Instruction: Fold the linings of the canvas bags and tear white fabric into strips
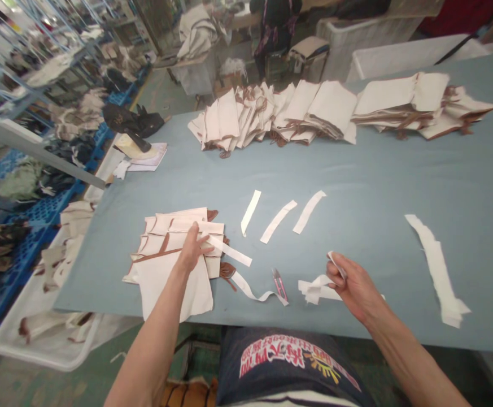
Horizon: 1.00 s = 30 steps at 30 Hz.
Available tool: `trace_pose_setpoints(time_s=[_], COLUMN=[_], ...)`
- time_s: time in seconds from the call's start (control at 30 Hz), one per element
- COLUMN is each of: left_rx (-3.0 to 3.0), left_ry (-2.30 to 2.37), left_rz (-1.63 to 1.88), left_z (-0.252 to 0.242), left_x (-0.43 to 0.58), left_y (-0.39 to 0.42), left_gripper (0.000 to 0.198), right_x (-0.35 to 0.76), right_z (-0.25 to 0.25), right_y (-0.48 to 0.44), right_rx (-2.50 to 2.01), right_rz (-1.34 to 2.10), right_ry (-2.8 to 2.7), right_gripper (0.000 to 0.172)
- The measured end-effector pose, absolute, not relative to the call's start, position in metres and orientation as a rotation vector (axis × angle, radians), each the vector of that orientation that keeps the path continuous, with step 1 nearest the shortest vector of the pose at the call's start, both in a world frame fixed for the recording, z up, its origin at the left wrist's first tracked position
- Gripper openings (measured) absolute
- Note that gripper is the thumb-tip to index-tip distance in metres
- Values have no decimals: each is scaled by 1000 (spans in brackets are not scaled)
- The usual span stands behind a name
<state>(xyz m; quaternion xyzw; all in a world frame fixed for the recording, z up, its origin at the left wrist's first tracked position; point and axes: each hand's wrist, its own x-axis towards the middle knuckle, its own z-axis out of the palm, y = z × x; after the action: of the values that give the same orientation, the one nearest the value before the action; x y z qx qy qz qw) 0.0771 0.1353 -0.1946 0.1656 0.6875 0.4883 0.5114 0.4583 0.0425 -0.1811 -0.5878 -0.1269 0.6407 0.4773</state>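
From here I'm resting the left hand (192,249), spread and unclenched, on the panels (161,282) at the left of the table (369,181); the right hand (355,285) is pinching a strip (336,264), ideally without creasing it.

Straight ahead of the right hand (351,281), bare table (369,186) leaves a low passage up to the fabric piles (331,107), which block the far side. Outward, bare surface runs to the long strip (435,260). Inward, crumpled strips (314,289) lie just beside it, then the snips (279,282), before the left hand (192,249) on its fabric stack (174,288).
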Motion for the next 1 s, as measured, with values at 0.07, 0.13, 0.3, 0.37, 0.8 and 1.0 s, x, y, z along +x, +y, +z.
trace_pose_setpoints(time_s=[0.07,0.13,0.3,0.37,0.8,1.0], left_rx=[561,716,951,979,659,406], left_ry=[1805,1943,2068,1975,751,619], left_rz=[1116,1071,1117,1100,666,573], left_z=[-191,-182,-151,-145,-126,-98], left_x=[74,72,77,92,280,267], left_y=[140,144,143,133,58,49], left_gripper=[34,30,28,23,72,66], right_x=[459,458,457,456,435,441], right_z=[-180,-176,-150,-135,-56,-65], right_y=[42,42,48,51,65,59], right_rx=[-1416,-1392,-1303,-1264,-909,-1005], right_rz=[1570,1572,1577,1601,1676,1540], right_ry=[-289,-270,-270,-287,-138,-160], right_gripper=[44,43,42,44,31,31])
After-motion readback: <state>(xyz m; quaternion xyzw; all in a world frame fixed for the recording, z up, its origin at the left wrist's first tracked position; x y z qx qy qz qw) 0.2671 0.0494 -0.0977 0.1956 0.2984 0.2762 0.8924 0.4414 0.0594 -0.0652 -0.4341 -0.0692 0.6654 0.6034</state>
